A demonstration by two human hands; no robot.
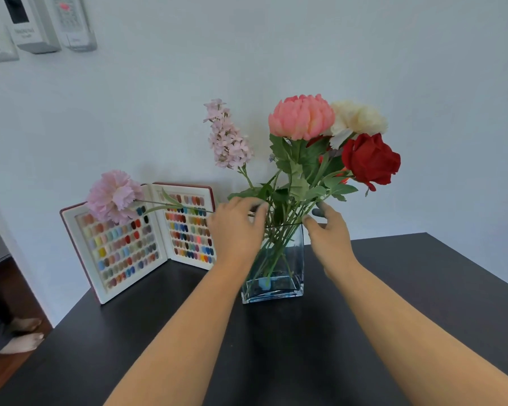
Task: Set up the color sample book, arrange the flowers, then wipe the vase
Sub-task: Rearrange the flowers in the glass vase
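Observation:
A rectangular glass vase (291, 276) stands on the black table (276, 347), holding a coral bloom (301, 117), a cream bloom (357, 117), a red rose (370, 161) and a lilac spray (228, 136). My left hand (236, 230) is at the vase's left rim, closed around the stem of a pale pink flower (112, 196) that leans far out to the left. My right hand (327, 235) is at the right rim, fingers spread among the stems. The color sample book (135, 247) stands open and upright against the wall, left of the vase.
The table's left edge drops to a wooden floor, where someone's bare feet (24, 335) show. White wall panels and a switch (35, 24) hang at the upper left. The white wall runs close behind the vase and book.

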